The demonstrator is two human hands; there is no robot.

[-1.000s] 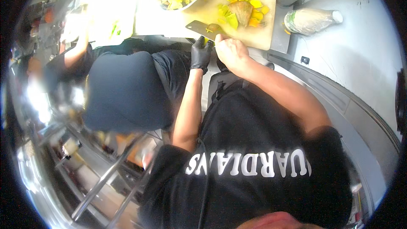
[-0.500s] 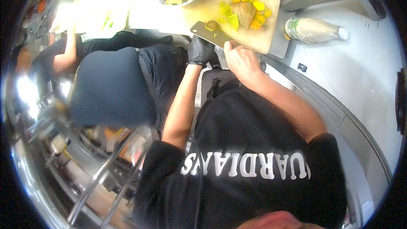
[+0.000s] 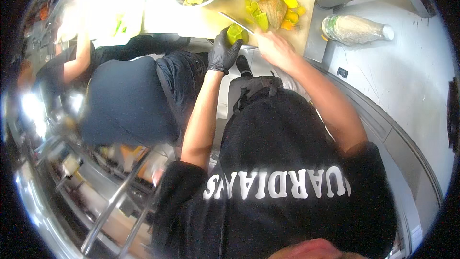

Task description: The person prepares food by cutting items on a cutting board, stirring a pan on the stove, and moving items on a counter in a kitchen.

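My left hand [image 3: 223,53], in a black glove, is closed round a yellow-green piece of produce [image 3: 237,33] at the near edge of the cutting board [image 3: 306,0]. Bare, my right hand [image 3: 274,50] grips a knife [image 3: 233,20] whose handle is hidden in the fingers. Its blade shows nearly edge-on, slanting to the upper left along the far side of the held piece. On the board lies a brownish, wedge-like chunk [image 3: 274,13], ringed by yellow and green peelings [image 3: 291,3]. The exact kind of produce is unclear.
A metal bowl [image 3: 203,5] heaped with yellow-green pieces stands beyond my left hand. Right of the board is a plastic-wrapped, tapered object [image 3: 354,29]. Another person, in dark clothing [image 3: 127,100], is close on my left. Metal rails [image 3: 112,201] run at lower left.
The broad blade has turned from lying flat, with a small piece on it, to nearly edge-on. My left hand has come up slightly and now visibly holds the yellow-green piece.
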